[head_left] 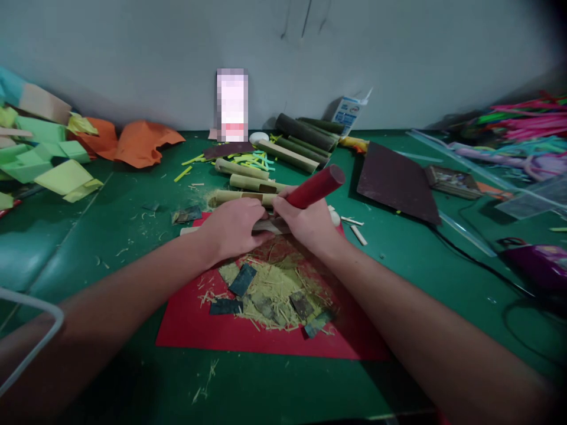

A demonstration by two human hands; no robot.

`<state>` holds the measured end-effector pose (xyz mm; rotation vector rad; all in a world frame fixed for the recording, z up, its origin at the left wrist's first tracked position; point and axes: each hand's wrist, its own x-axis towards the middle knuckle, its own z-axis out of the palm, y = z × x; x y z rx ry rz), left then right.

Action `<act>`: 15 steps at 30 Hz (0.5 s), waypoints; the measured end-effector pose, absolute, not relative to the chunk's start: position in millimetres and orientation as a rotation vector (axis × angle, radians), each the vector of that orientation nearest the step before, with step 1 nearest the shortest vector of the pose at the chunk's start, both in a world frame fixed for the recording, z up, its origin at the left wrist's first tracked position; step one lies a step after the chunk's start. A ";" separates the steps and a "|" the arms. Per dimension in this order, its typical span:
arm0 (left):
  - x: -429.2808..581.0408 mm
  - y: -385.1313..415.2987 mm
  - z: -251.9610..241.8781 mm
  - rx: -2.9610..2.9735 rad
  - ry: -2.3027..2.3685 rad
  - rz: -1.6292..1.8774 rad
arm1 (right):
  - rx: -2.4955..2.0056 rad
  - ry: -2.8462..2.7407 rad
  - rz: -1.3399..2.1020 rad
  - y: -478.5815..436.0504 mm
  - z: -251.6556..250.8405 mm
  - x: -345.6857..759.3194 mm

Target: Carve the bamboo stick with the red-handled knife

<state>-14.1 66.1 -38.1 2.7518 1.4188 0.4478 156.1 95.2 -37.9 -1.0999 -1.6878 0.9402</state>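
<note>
My left hand point(237, 227) is closed over a pale length of bamboo point(188, 231) lying crosswise above the red sheet point(190, 330). Close beside it, my right hand point(310, 224) grips a tool with a thick red handle point(316, 188). The tool's working end is hidden by the fingers, so its kind does not show. Just behind the hands lies a notched bamboo tube point(225, 198). Below them a heap of yellowish shavings and dust point(274, 301) covers the sheet, with several dark flat chips point(243, 279) on it.
More bamboo tubes point(308, 133) lie at the back by the wall, near a blurred upright screen point(233, 106). Coloured paper point(53, 159) piles up at left. A dark board point(394, 183), a small tray point(452, 180), a purple object point(538, 265) and cables point(478, 260) are at right.
</note>
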 end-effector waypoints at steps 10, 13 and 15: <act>-15.4 68.3 -34.9 2.790 1.376 0.452 | -1.111 -1.642 0.976 87.7 -33.4 157.8; -14.9 67.6 -34.8 2.794 1.391 0.443 | -1.109 -1.636 0.953 91.2 -34.0 157.4; -14.4 66.6 -35.2 2.793 1.397 0.442 | -1.118 -1.652 0.933 92.6 -34.5 156.8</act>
